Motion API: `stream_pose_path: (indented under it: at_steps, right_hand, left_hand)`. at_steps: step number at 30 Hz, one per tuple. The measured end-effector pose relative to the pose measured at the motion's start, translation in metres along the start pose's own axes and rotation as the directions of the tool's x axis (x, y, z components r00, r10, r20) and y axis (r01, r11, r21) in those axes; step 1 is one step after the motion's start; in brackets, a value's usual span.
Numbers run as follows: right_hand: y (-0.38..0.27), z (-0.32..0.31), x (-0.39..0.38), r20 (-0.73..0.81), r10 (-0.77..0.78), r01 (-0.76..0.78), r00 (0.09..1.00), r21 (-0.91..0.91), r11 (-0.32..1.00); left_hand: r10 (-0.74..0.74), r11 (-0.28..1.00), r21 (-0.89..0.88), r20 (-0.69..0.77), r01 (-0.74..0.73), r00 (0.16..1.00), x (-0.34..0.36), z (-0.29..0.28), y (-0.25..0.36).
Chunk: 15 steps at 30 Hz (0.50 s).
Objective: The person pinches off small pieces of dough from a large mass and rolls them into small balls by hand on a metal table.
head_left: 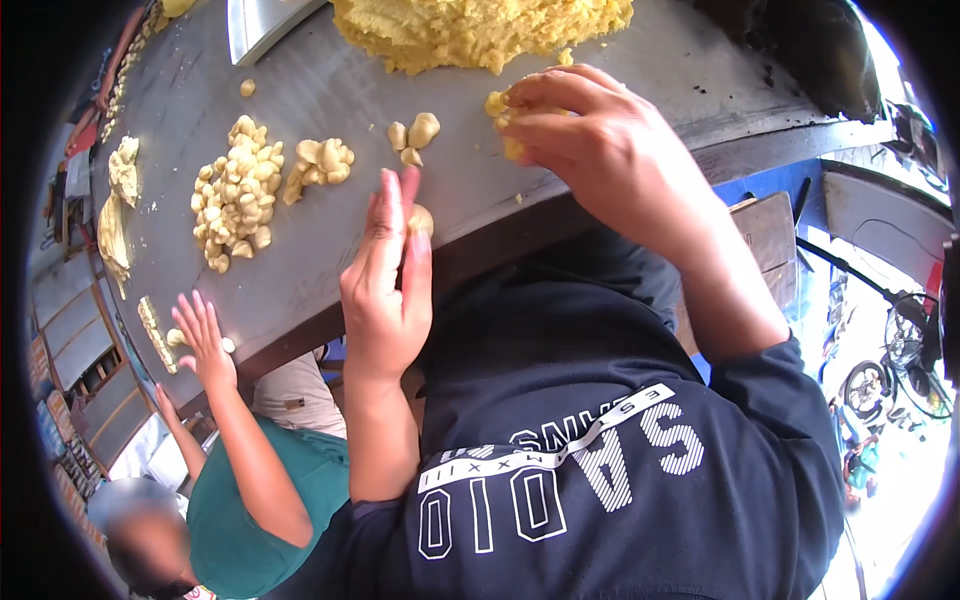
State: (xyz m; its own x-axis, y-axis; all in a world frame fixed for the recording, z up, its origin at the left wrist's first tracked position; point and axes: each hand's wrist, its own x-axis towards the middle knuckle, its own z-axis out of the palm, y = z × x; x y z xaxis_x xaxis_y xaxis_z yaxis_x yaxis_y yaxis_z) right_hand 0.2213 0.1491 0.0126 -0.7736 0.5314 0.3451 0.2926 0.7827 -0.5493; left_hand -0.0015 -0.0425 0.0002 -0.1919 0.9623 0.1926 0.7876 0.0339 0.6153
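My right hand [610, 130] is closed round a crumbly piece of yellow dough [497, 106], just in front of the big yellow dough mound [480, 35]. My left hand [388, 275] is held edge-on at the table's near edge, fingers stretched out. A small smooth dough ball [421, 220] shows against its fingers; whether they grip it is unclear. Just beyond those fingertips lie a few dough balls [424, 129]. To their left are a small cluster of dough balls [324, 160] and a larger heap of dough balls [238, 195].
The grey table [460, 190] has a metal-edged object [262, 30] at the far side. On my left a person in a green shirt [260, 475] works with a hand [205, 345] near a dough strip [157, 335]. A dark bag [815, 55] sits at the far right.
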Motion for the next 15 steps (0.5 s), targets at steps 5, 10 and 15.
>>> stream_pose_path:
  at_steps: [5,10,15]
  right_hand:
    - [0.003,-0.002,-0.006,0.100,-0.182,0.181,0.978,0.024,0.983]
    - [0.015,0.013,0.023,0.068,-0.116,0.122,0.991,-0.083,0.989]
    - [0.006,0.006,-0.005,0.119,-0.287,0.277,0.950,0.094,0.956]
  left_hand:
    - [0.115,0.960,-0.256,-0.016,-0.116,0.993,-0.002,-0.017,-0.033]
    - [0.218,0.971,0.084,0.079,-0.224,0.973,0.022,-0.025,-0.018]
    - [0.116,0.993,-0.009,0.179,-0.116,0.977,0.035,-0.027,-0.027]
